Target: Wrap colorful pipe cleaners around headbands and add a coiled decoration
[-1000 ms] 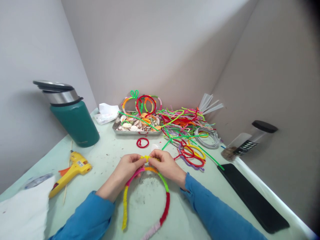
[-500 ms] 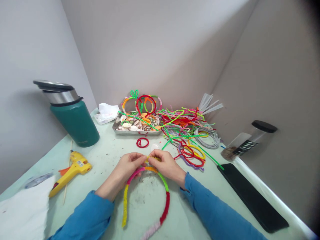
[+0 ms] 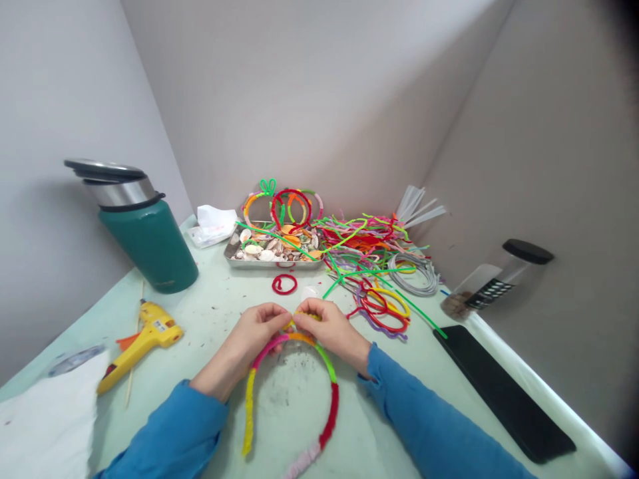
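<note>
A curved headband wrapped in yellow, pink, orange, green and red pipe cleaner lies arched on the table in front of me. My left hand and my right hand meet at its top, both with fingers pinched on a yellow pipe cleaner at the band's crest. Blue sleeves cover both forearms.
A metal tray of shells sits at the back with a heap of coloured pipe cleaners beside it. A green flask and a yellow glue gun stand at left, white paper lies near left, and a black phone and a jar are at right.
The hands have stayed at the band's top; the fingers shifted slightly around the yellow pipe cleaner. Nothing else moved.
</note>
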